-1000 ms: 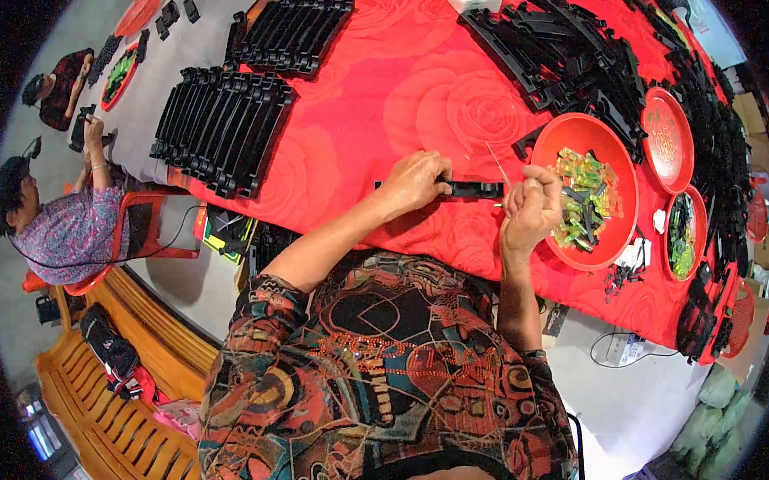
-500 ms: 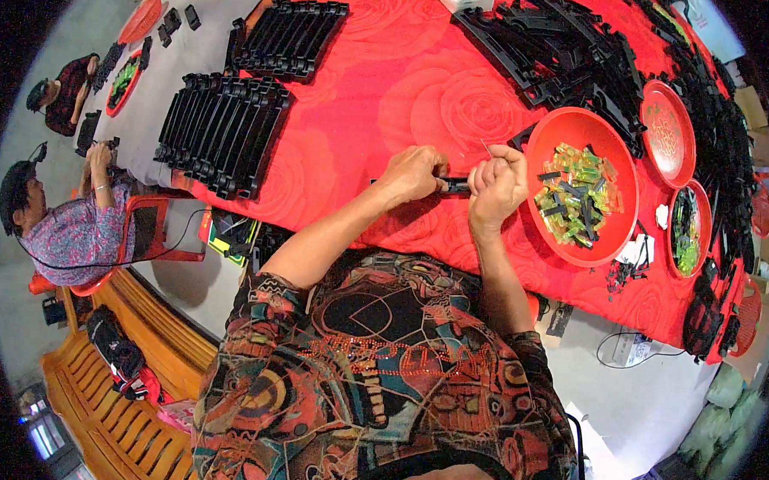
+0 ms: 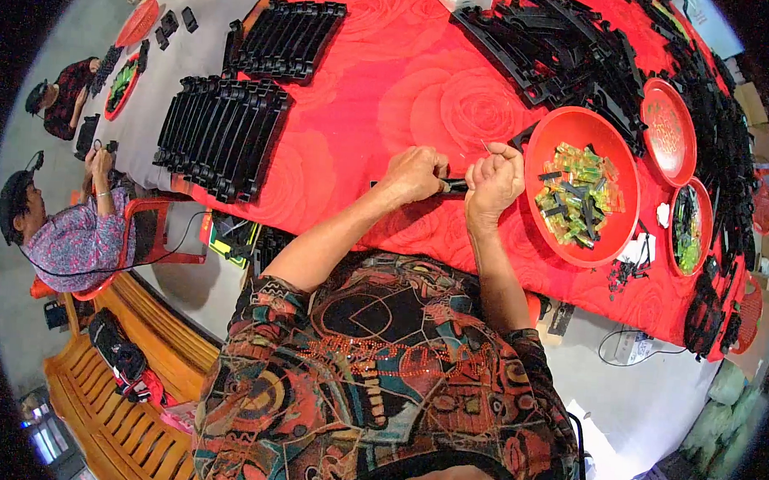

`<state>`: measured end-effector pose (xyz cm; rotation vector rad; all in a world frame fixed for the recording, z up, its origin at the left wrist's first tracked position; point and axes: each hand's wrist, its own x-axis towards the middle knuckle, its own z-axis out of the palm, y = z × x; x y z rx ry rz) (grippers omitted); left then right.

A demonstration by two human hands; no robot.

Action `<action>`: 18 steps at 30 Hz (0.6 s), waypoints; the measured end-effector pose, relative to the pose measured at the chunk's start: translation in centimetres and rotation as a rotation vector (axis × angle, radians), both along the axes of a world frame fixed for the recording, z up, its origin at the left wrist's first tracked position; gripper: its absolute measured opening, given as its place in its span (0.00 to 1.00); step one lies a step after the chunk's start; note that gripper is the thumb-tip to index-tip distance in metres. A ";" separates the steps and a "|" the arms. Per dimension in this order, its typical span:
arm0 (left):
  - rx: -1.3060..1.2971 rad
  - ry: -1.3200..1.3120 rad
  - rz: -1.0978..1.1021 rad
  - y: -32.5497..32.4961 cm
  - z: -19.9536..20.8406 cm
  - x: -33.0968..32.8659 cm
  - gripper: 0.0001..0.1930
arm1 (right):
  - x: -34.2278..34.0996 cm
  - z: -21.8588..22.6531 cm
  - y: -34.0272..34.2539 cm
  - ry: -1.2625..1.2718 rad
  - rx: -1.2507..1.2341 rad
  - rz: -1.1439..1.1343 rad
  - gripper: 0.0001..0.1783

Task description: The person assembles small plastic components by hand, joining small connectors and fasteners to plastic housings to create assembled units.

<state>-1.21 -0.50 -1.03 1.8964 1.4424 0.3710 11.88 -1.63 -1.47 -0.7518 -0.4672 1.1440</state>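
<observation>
My left hand (image 3: 417, 174) is closed on a long black plastic part (image 3: 455, 186) that lies low over the red tablecloth. Close beside it, my right hand (image 3: 495, 185) is curled up, with a thin pointed metal tool (image 3: 485, 146) sticking out at its top. The fingers of my right hand meet the right end of the black part, and they hide that end. Just right of my right hand stands a red bowl (image 3: 538, 221) with small yellow-green, orange and black strips (image 3: 579, 197) in it.
Two stacks of black plastic parts (image 3: 222, 134) (image 3: 292, 39) lie at left. A heap of similar parts (image 3: 564, 55) spreads at the back right, near a red plate (image 3: 668, 132) and a smaller red bowl (image 3: 708, 224). At far left a co-worker (image 3: 80, 240) sits in a red chair (image 3: 149, 230).
My right hand has shifted slightly left toward my left hand, and less of the black part shows between them. The left hand has barely moved.
</observation>
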 end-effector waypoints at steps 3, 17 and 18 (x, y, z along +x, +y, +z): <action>0.009 -0.020 0.005 -0.4 0.3 -0.1 0.11 | -0.2 0.0 0.0 -0.019 -0.014 0.000 0.08; 0.049 -0.093 -0.007 -0.5 -1.2 -0.1 0.11 | -0.4 0.1 0.1 -0.101 -0.067 0.031 0.09; 0.068 -0.098 -0.015 -0.5 -1.2 -0.1 0.11 | -0.4 0.2 0.1 -0.106 -0.071 0.036 0.09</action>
